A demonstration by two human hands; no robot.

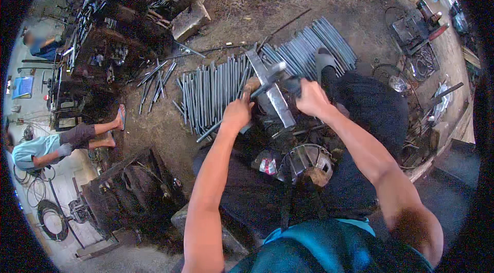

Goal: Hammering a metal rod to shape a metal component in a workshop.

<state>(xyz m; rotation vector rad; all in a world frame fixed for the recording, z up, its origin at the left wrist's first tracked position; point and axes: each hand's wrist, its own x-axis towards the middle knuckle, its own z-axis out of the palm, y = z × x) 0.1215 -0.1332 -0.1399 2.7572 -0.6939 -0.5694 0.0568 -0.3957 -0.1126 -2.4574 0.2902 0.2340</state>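
My left hand [237, 113] is closed around a dark metal rod [208, 132]. The rod slants up and right, its far end over a bright flat steel bar [278, 99]. My right hand [312, 99] is closed on the dark handle of what looks like a hammer [278, 69], smeared by motion. Its head is above the upper part of the steel bar, close to the rod's end; whether they touch I cannot tell. Beyond my left hand lies a row of grey metal rods [206, 93], and a second pile of rods [314, 41] lies farther right.
Loose short rods [157, 85] lie on the dirt floor to the left. A round metal cage-like part [307, 164] sits between my legs. A concrete block [190, 21] stands far left, a machine [417, 26] far right. Other people [38, 149] are at the left and upper right.
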